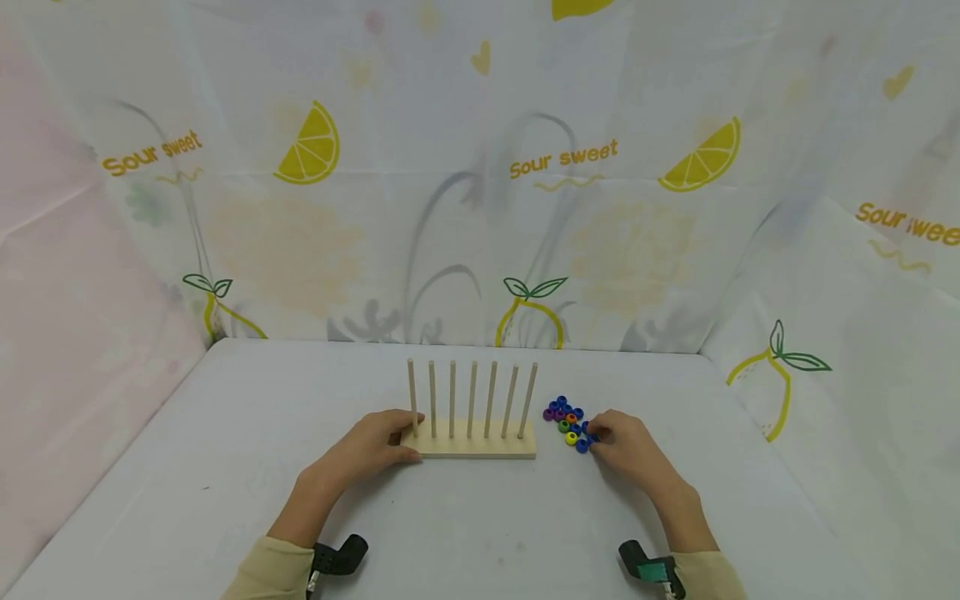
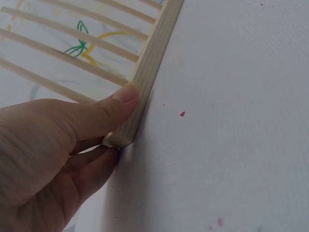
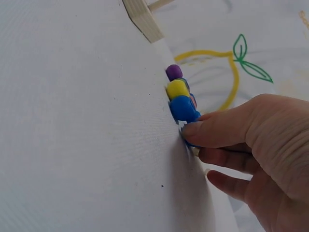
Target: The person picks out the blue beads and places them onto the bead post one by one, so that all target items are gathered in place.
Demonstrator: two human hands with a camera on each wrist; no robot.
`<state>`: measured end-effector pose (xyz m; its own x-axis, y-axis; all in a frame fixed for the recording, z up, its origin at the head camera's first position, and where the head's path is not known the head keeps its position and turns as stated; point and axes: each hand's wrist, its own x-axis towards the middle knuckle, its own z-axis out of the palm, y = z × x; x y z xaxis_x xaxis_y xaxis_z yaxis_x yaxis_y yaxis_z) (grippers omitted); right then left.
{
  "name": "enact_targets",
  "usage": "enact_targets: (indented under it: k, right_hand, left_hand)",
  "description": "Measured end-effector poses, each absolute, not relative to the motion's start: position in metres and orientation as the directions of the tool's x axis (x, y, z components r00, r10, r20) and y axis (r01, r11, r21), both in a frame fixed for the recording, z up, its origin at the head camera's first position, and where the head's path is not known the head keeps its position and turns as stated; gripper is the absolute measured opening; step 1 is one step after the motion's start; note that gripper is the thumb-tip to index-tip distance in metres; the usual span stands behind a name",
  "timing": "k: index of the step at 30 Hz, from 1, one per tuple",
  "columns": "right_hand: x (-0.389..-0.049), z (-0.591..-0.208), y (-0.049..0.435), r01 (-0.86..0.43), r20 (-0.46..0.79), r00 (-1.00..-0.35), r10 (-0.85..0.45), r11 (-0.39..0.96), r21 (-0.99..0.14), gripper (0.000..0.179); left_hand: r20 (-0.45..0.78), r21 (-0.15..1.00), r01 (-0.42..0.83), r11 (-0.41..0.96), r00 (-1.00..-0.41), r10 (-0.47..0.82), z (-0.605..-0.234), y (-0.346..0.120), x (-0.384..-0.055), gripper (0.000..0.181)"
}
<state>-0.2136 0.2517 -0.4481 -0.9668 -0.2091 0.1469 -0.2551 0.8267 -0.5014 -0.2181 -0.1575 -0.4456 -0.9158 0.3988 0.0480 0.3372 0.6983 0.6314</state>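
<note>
A wooden peg stand (image 1: pixel 476 451) with several upright pegs stands on the white table in the head view. My left hand (image 1: pixel 375 442) grips the left end of its base, the thumb along the front side in the left wrist view and fingers behind. To the right of the stand lies a cluster of beads in blue, purple, orange, green and yellow. At the cluster's right edge my right hand (image 1: pixel 626 440) pinches a blue bead (image 3: pixel 190 141) between thumb and index finger, mostly covered by them. Beside it sit another blue bead (image 3: pixel 182 108) and a yellow bead (image 3: pixel 178 89).
White cloth covers the table (image 1: pixel 480 525). Behind it hangs a backdrop (image 1: pixel 420 225) printed with lemons and lettering, and it continues along the right side. A pink cloth (image 1: pixel 75 292) hangs at the left.
</note>
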Motion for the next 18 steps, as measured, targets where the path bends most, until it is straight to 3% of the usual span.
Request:
enact_targets:
  k: [18]
  right_hand:
    - [-0.2125,-0.4461,0.2508,-0.226,0.129,-0.974,-0.186,0.833,-0.505,0.02]
  left_hand:
    - [0.072,0.598,0.364,0.714,-0.911,0.405,-0.4495,-0.1567,-0.2204,0.054]
